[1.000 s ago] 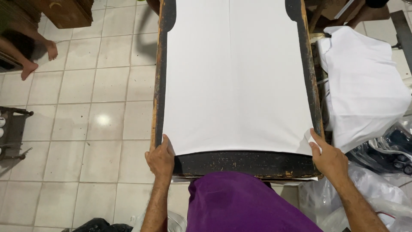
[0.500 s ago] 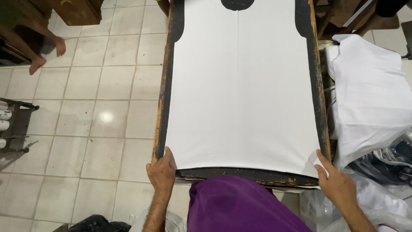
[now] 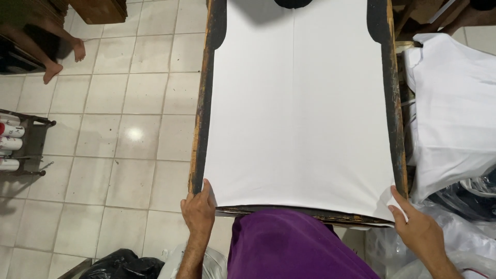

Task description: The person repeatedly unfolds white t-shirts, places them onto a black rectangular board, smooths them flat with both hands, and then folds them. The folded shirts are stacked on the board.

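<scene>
White cloth, a shirt (image 3: 299, 113), lies flat on a dark board (image 3: 206, 93) that fills the middle of the frame. Its long axis runs from the bottom of the frame to the top, with the neck opening at the top edge and the hem at the bottom, nearest your purple top (image 3: 294, 245).

Your left hand (image 3: 199, 212) sits at the lower left corner of the shirt, thumb up against the hem's edge, fingers curled over the board's corner; you cannot tell whether it pinches any cloth. Your right hand (image 3: 418, 230) is at the lower right corner, fingers closed on a small fold of the hem there, drawn just past the board's edge.

Right of the board, a pile of white garments (image 3: 454, 108) lies in the right part of the frame, with clear plastic bags (image 3: 465, 206) below it. The tiled floor (image 3: 119, 134) takes the left side. A small rack of spray cans (image 3: 13, 142) stands at the left edge, a person's bare feet (image 3: 64, 59) show in the upper left, and a black bag (image 3: 121, 263) lies at the bottom.
</scene>
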